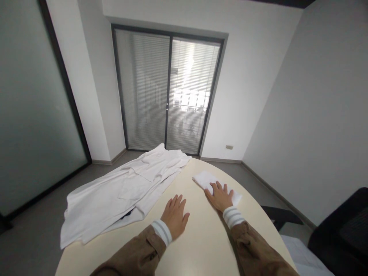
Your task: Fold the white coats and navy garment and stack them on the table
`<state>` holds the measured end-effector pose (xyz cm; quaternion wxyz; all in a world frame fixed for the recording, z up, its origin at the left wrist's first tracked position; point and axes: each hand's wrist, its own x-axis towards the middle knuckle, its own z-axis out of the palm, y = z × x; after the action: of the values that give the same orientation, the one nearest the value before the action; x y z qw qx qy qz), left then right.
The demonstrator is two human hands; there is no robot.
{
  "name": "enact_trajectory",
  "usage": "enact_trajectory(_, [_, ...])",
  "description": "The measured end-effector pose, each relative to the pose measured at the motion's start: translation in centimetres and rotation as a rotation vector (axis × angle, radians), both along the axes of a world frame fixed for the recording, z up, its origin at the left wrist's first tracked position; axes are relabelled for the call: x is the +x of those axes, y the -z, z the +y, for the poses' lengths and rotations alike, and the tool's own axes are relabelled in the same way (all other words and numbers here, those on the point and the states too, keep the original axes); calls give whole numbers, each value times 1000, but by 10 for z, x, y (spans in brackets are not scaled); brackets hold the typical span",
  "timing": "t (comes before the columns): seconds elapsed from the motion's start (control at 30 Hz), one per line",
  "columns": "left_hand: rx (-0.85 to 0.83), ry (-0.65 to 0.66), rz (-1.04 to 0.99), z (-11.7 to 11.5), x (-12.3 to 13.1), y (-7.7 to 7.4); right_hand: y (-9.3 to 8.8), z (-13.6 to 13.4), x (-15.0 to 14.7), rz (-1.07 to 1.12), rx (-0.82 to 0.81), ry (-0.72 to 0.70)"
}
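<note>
My right hand (220,195) lies spread on a small folded white cloth (204,178) at the right side of the table, covering its middle. The cloth's near and far ends show beyond my fingers. My left hand (174,216) is over the middle of the tabletop with its fingers stretched out and nothing in it; whether it touches the surface I cannot tell. To its left, a large white garment (115,191) is laid out along the table, rumpled, its end hanging over the left edge. A dark patch shows at its near side.
The cream table (201,249) has a curved edge. A black chair (342,230) stands at the right, with white material (301,255) beside it. Beyond the table are a glass door with blinds (166,92) and a wall socket (229,147).
</note>
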<state>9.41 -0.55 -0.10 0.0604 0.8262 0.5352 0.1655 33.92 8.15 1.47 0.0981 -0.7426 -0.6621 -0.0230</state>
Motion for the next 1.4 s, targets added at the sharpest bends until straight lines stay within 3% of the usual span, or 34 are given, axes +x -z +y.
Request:
enact_trajectory(0.2, [-12, 7, -18, 3, 0, 1, 5, 36, 23, 5, 130, 64])
enact_trajectory(0.43, [-2, 10, -57, 6, -2, 6, 4, 69, 42, 3, 98, 151])
enact_trajectory(0.53, [7, 6, -77, 6, -2, 6, 1, 74, 44, -20, 109, 144])
enact_trajectory(0.63, [57, -14, -107, 8, -1, 2, -7, 68, 36, -90, 251, 106])
enact_trajectory(0.73, [210, -124, -129, 17, -10, -10, -13, 53, 21, -125, 369, 3])
enact_trajectory(0.83, [365, -327, -126, 32, -32, -21, -12, 36, 8, -103, 342, -127])
enact_trajectory(0.97, [342, -524, -61, 50, -60, -18, -2, 15, -3, -24, 269, -213])
enact_trajectory(1.07, [340, -454, -49, 52, -64, -14, 2, 4, -7, 27, 241, -215])
enact_trajectory(1.2, [469, -277, -62, 41, -53, -19, 0, -9, -16, 146, 252, -276])
enact_trajectory(1.4, [456, -98, -24, 27, -45, -28, -4, -34, -53, 580, 166, -445])
